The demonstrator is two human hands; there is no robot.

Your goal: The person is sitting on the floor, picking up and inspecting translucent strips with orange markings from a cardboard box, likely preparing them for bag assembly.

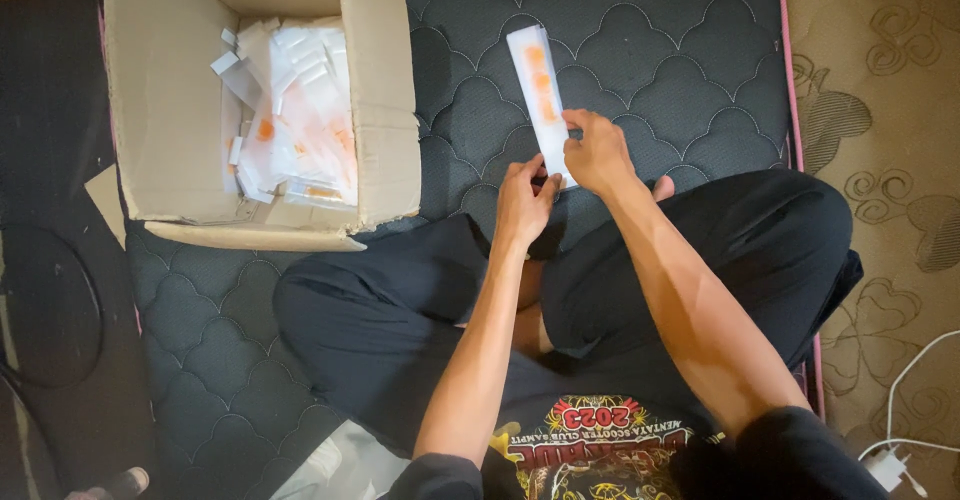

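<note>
**Inspector:** Start with the big items.

**Me:** I sit cross-legged on a dark quilted mattress (640,40), soft, with a stitched scallop pattern. To my left stands an open cardboard box (170,100), plain brown with its flaps up, part filled with white plastic packets (305,110) showing orange contents.

**Inspector:** And the item in hand?

**Me:** A long, narrow white packet (540,85), flat and glossy, with orange patches along its middle. It lies on the mattress in front of my knees, pointing away from me.

**Inspector:** Position of the fingers?

**Me:** My right hand (598,152) pinches the packet's right edge near its lower end, fingers closed on it. My left hand (523,200) meets the bottom end from below, its fingertips drawn together there; they appear to grip the packet, though my knuckles hide the contact.
</note>
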